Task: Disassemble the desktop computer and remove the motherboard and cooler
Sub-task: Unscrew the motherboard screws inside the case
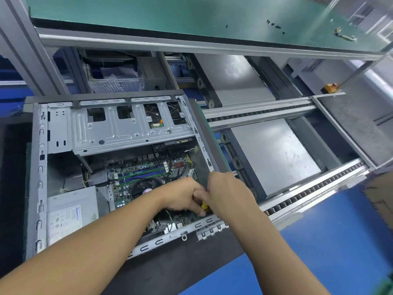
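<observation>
Both forearms come in from the near edge over the dark worktop point(191, 271) and meet at the case point(40, 167) near-right corner. Left grip point(182, 196) is curled, thumb & fingers pinching a small yellow tool point(204, 206), prob. a driver, tip down at the board's near-right edge. Right grip point(229, 188) is clenched right against it, touching the left's fingers; what it holds, if anything, is hidden, so can't tell. The board point(148, 173) lies flat in the case floor, not yet out; the cooler point(144, 187) sits on it just left of the hands, partly covered by the left wrist. PSU point(70, 211) is at near-left, wires running toward the board. RAM point(142, 172) is seated further in, black cables crossing above it. The drive cage point(127, 126) spans the far side & overhangs the board's far edge. Beyond: conveyor point(276, 150), then a green shelf point(148, 13) w/ loose screws point(274, 25). Looks like a screw/fastener step at that corner, early-mid in the job. Risks: driver tip slips off & gouges traces, since both hands crowd one tight spot w/ poor sightline; a freed screw drops under the board; lifting w/ cables plugged in strains connectors; the cage lip may snag the board's far edge on the way out.
</observation>
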`<control>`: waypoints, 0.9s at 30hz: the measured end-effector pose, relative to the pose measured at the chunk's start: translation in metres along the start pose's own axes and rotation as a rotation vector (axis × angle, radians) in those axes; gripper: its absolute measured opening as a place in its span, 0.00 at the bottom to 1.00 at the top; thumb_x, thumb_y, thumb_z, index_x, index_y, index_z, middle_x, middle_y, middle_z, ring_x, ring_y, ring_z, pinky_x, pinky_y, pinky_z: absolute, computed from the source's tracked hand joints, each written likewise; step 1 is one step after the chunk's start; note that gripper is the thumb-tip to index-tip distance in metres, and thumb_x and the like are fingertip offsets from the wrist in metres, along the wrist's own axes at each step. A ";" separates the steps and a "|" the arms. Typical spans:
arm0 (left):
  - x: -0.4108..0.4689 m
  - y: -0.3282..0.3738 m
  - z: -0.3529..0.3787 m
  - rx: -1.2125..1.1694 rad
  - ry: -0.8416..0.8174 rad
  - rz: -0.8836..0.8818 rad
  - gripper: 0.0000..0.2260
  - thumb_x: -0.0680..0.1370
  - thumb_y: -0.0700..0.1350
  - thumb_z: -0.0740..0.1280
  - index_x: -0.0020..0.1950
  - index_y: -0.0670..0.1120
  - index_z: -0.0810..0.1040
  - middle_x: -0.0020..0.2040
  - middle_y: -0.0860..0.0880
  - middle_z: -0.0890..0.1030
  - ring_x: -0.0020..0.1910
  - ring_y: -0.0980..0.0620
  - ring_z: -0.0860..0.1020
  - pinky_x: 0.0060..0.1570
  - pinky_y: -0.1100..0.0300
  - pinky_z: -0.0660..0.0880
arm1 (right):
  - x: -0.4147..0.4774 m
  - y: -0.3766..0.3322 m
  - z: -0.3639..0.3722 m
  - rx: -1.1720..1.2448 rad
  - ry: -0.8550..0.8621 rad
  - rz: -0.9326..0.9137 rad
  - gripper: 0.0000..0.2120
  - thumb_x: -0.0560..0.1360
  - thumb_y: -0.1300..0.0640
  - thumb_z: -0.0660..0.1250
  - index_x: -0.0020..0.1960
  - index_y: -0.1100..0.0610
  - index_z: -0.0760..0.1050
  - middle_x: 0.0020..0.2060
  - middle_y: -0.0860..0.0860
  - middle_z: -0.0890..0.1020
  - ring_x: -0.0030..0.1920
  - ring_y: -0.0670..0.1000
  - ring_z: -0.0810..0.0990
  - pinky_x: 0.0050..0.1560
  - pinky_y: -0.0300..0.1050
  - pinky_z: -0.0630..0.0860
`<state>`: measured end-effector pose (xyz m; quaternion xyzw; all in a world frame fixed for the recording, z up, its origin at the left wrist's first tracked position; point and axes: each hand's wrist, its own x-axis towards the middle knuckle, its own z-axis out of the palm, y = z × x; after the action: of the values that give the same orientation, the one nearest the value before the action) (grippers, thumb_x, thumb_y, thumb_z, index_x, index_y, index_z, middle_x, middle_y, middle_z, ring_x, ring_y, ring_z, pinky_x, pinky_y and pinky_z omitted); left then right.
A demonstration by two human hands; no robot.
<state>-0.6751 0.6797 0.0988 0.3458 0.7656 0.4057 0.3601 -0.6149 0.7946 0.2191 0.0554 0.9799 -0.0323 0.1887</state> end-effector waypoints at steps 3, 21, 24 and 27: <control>0.000 0.001 0.001 0.001 0.009 -0.005 0.12 0.68 0.45 0.79 0.34 0.56 0.77 0.35 0.56 0.81 0.36 0.55 0.77 0.42 0.55 0.76 | -0.001 -0.003 0.000 0.045 -0.031 -0.044 0.10 0.78 0.50 0.68 0.46 0.54 0.69 0.36 0.49 0.68 0.38 0.56 0.72 0.27 0.42 0.60; -0.002 0.002 -0.001 -0.076 0.071 0.006 0.10 0.68 0.42 0.79 0.39 0.53 0.80 0.41 0.47 0.84 0.39 0.51 0.80 0.43 0.54 0.77 | -0.003 -0.004 0.003 0.096 0.023 0.003 0.11 0.78 0.54 0.67 0.48 0.55 0.65 0.42 0.51 0.71 0.39 0.56 0.72 0.34 0.45 0.66; -0.003 0.002 -0.001 -0.066 0.049 0.001 0.06 0.70 0.41 0.78 0.41 0.47 0.82 0.42 0.45 0.84 0.38 0.51 0.80 0.43 0.55 0.77 | -0.003 -0.004 0.002 0.126 -0.021 -0.055 0.08 0.76 0.63 0.69 0.52 0.56 0.72 0.51 0.54 0.73 0.47 0.57 0.76 0.42 0.48 0.72; -0.005 0.004 -0.002 -0.035 0.067 -0.010 0.07 0.71 0.42 0.78 0.45 0.42 0.83 0.43 0.44 0.85 0.43 0.46 0.81 0.47 0.52 0.78 | -0.003 -0.002 0.001 0.145 -0.056 -0.089 0.12 0.75 0.67 0.67 0.57 0.58 0.75 0.55 0.54 0.71 0.49 0.58 0.77 0.44 0.48 0.73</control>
<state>-0.6733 0.6765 0.1039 0.3217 0.7718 0.4287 0.3422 -0.6122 0.7928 0.2195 0.0242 0.9709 -0.1129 0.2098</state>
